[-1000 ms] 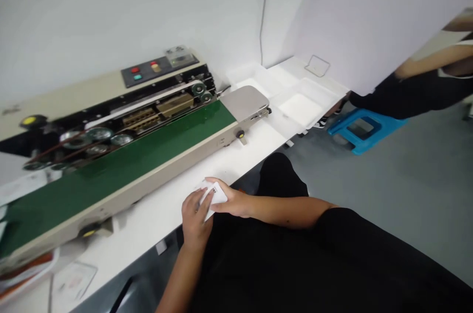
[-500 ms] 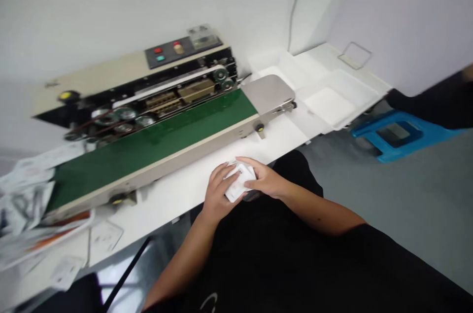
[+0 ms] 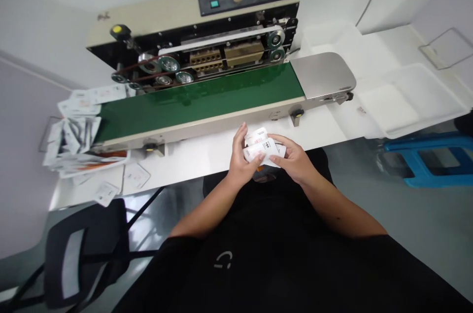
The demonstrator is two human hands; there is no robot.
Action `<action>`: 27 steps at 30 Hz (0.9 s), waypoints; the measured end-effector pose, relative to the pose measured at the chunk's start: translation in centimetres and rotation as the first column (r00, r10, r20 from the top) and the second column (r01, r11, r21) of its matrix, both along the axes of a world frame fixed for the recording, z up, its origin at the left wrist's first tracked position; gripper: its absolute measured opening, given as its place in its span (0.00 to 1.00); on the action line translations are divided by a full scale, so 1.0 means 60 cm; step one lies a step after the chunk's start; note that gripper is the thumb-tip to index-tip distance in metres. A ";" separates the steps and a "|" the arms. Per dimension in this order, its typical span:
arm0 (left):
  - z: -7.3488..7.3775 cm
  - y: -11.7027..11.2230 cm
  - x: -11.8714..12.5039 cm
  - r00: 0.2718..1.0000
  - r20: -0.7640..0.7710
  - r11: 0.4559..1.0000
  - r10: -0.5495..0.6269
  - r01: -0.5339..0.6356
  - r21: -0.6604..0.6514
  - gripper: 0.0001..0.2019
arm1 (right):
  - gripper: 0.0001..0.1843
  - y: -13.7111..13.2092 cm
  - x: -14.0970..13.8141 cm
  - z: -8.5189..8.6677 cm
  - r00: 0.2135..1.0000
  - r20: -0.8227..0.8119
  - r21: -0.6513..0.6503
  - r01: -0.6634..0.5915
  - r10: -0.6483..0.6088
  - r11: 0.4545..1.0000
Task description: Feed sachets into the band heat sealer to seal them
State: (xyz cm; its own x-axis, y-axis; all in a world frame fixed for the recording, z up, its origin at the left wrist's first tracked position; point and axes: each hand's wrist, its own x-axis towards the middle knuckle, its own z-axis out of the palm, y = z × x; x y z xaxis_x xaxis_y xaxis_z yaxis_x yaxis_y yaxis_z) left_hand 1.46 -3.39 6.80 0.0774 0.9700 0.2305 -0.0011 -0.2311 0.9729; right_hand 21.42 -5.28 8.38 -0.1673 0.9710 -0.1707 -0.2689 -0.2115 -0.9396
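Note:
Both my hands hold a small bunch of white printed sachets (image 3: 257, 149) above the white table's front edge. My left hand (image 3: 240, 161) pinches the bunch from the left, and my right hand (image 3: 291, 159) grips its right side. The sachets fan out slightly, and my fingers cover parts of them. Directly ahead stands a continuous band sealer (image 3: 192, 52) with a green conveyor belt (image 3: 199, 101), a little beyond my hands and not touching them.
A loose pile of white sachets (image 3: 77, 130) lies beyond the conveyor's left end, with several single ones (image 3: 136, 176) near the table edge. A white tray (image 3: 410, 98) sits to the right. A blue stool (image 3: 424, 160) stands on the floor, and a black chair (image 3: 84, 254) stands to my left.
The view has swung level. My hands have drawn apart slightly, and the sachets, a tight bunch earlier, now fan out. The person at the right has left the view.

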 end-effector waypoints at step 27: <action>-0.043 -0.002 -0.003 0.880 0.440 0.865 0.180 0.071 -0.496 0.33 | 0.29 0.085 0.103 0.117 0.976 -0.087 -0.091 0.193 -0.201 0.977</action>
